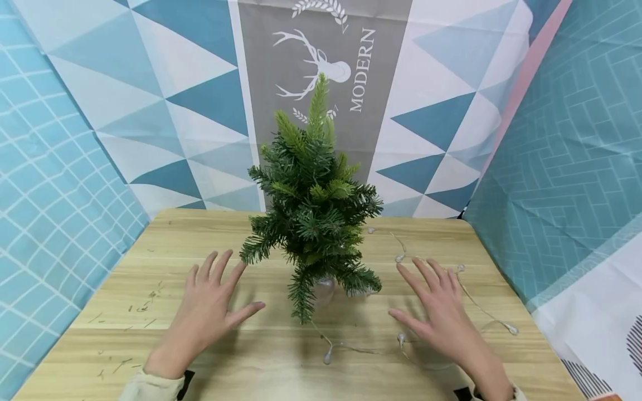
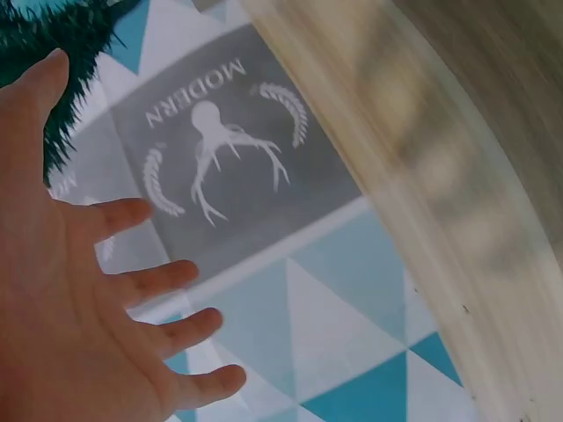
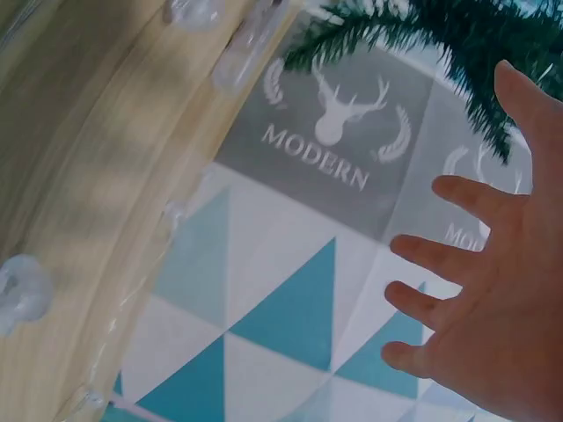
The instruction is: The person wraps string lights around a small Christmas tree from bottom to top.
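Note:
A small artificial Christmas tree (image 1: 313, 217) stands upright mid-table, dark green with lighter green tips. My left hand (image 1: 208, 306) is spread to its left, fingers apart and holding nothing, fingertips close to a low branch. On the other side my right hand (image 1: 441, 312) is spread too, with nothing in it. Around the tree's base and under the right hand runs a string of lights (image 1: 368, 350) with clear bulbs, one bulb (image 1: 327, 357) lying in front of the tree. In the wrist views, the left palm (image 2: 79, 308) and right palm (image 3: 501, 308) face the tree's branches.
The wooden table (image 1: 281, 373) carries scattered bits of dark needles (image 1: 145, 303) on its left. A patterned cloth (image 1: 200, 111) with a deer print hangs behind, and blue tiled cloths (image 1: 55, 184) line the sides. More bulbs (image 1: 511, 329) lie at the right.

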### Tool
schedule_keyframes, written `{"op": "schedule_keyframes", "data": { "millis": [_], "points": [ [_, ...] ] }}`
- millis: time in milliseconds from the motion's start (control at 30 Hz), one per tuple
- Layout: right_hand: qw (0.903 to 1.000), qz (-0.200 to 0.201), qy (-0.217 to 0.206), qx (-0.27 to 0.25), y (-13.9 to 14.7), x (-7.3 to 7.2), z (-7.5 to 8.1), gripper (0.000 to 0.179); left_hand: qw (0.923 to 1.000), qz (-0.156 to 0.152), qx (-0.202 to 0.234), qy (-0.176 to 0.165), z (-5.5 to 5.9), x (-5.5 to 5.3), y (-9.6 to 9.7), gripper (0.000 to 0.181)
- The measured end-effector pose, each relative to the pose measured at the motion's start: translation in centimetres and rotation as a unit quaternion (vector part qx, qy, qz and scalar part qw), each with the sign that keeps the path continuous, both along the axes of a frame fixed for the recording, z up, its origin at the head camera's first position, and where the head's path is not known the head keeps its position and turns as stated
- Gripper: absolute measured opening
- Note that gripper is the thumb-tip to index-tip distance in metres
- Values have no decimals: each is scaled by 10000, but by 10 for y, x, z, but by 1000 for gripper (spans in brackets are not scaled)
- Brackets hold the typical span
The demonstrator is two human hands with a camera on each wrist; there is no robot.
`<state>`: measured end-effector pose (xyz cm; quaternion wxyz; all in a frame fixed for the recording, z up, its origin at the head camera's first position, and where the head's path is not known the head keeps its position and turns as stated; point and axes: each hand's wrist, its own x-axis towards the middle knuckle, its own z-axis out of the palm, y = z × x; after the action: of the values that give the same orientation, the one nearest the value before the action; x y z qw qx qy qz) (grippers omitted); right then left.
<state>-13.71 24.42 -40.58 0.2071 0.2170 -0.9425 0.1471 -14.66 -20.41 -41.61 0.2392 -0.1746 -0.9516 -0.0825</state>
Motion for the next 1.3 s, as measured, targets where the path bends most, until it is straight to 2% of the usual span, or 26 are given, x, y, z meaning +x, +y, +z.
{"op": "schedule_keyframes", "data": {
  "millis": [200,367,533,633,767,900,1000,1100,1167,1300],
  "points": [
    [9990,243,-305,239,-16,10,4,81,9992,-258,-258,-180,6,13,11,93],
    [9972,498,-286,487,-29,18,3,77,9973,-538,-436,-254,6,24,24,91],
    [9930,647,-568,814,-45,26,-3,81,9932,-977,-601,-176,3,34,44,88],
    [9875,756,-933,1025,-54,28,-6,80,9889,-1306,-684,-158,1,42,57,83],
    [9771,1047,-1322,1301,-65,28,-8,72,9825,-1651,-736,-442,-3,51,74,74],
    [9680,1470,-1453,1420,-76,25,-6,57,9739,-1928,-906,-791,-6,57,91,65],
    [9640,1703,-1473,1414,-83,21,-4,42,9659,-2160,-1147,-850,-6,58,104,59],
    [9602,1780,-1564,1477,-89,17,-2,28,9610,-2334,-1327,-669,-6,55,116,51],
    [9564,1791,-1755,1495,-93,15,-1,21,9578,-2412,-1513,-384,-6,53,125,50],
    [9460,1802,-2210,1544,-96,9,-8,15,9552,-2212,-1949,274,-12,55,142,48]
  ]
}}
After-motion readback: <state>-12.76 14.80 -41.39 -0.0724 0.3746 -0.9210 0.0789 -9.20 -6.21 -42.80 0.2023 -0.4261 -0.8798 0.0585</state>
